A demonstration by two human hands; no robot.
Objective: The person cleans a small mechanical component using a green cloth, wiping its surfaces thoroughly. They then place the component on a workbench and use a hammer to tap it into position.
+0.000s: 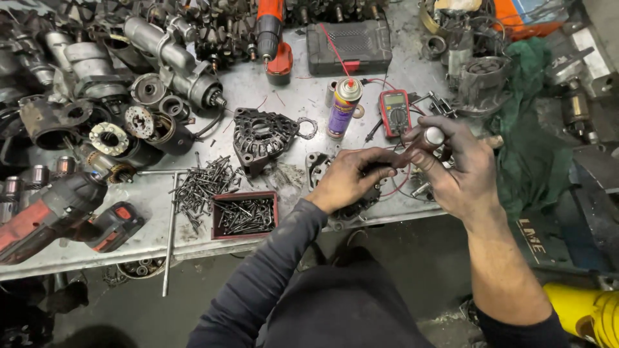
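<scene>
My left hand [351, 177] presses down on a dark round metal housing [351, 209] at the front edge of the grey workbench [290, 90]; its fingers curl over the part's top. My right hand [454, 164], black with grease, grips a tool with a rounded silver end [433, 136], and its shaft points down toward the housing between the two hands. A red wire loops under my hands. Just behind them lie a red multimeter [394, 113] and a purple spray can [343, 106].
A red tray of screws [245, 216] and a loose heap of screws [200, 187] lie to the left. A black alternator cover [261, 135], starter motors [171, 55], a black case [348, 45], cordless drills [58, 212] and a green rag [535, 148] crowd the bench.
</scene>
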